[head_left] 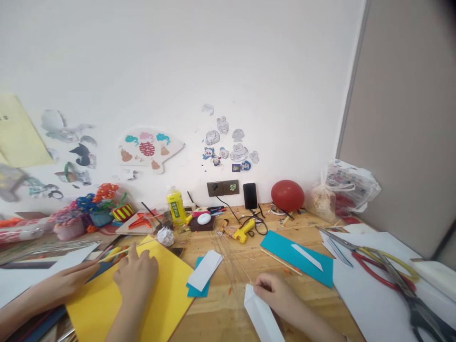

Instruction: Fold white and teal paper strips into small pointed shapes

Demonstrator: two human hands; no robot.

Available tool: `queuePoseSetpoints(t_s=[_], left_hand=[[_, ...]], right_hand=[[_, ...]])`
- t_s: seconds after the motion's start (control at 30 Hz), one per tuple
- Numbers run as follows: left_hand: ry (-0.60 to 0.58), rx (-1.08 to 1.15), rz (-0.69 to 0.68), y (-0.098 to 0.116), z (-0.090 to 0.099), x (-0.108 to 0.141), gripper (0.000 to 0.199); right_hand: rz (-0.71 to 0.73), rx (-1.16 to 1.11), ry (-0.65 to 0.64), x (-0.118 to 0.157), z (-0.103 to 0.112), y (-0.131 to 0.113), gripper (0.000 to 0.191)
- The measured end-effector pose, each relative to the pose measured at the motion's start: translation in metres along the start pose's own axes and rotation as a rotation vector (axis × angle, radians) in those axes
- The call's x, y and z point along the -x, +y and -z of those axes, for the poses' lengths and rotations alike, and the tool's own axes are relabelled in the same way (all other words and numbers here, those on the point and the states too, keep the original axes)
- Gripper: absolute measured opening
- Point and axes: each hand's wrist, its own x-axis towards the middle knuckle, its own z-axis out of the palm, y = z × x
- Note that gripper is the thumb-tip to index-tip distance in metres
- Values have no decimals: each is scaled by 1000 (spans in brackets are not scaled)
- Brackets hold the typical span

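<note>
My right hand (274, 292) comes in from the lower right, its thumb and fingertips pinching the top edge of a folded white paper strip (261, 313). The strip runs down out of the picture. I do not see my left hand. On the left, another person's two hands are at a large yellow sheet (171, 280); one hand (137, 270) presses at its upper part, and the other (76, 279) lies by its left edge. A thin light stick runs between them. Small white and blue paper pieces (204, 270) lie between the sheet and my strip.
Large scissors (392, 270) lie over white paper at the right. Behind my hand are a blue strip (295, 256), a wooden stick (281, 262) and a yellow glue gun (244, 231) with its cord. A phone (250, 196), a red balloon (288, 194) and a bottle (175, 205) stand along the wall.
</note>
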Motion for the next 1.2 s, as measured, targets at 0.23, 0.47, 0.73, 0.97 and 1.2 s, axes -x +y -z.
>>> queuePoseSetpoints(t_s=[0.23, 0.47, 0.73, 0.97, 1.2], left_hand=[[-56, -20, 80, -28, -11, -7, 36], [-63, -37, 127, -43, -28, -12, 37], [51, -54, 18, -31, -31, -13, 33], [174, -35, -148, -7, -19, -10, 30], [120, 56, -337, 20, -5, -2, 30]], right_hand=[[28, 34, -6, -2, -3, 8, 15], [10, 55, 0, -2, -2, 6, 15], [9, 86, -8, -2, -3, 4, 14], [2, 99, -8, -2, -4, 2, 13], [36, 126, 9, -2, -7, 5, 14]])
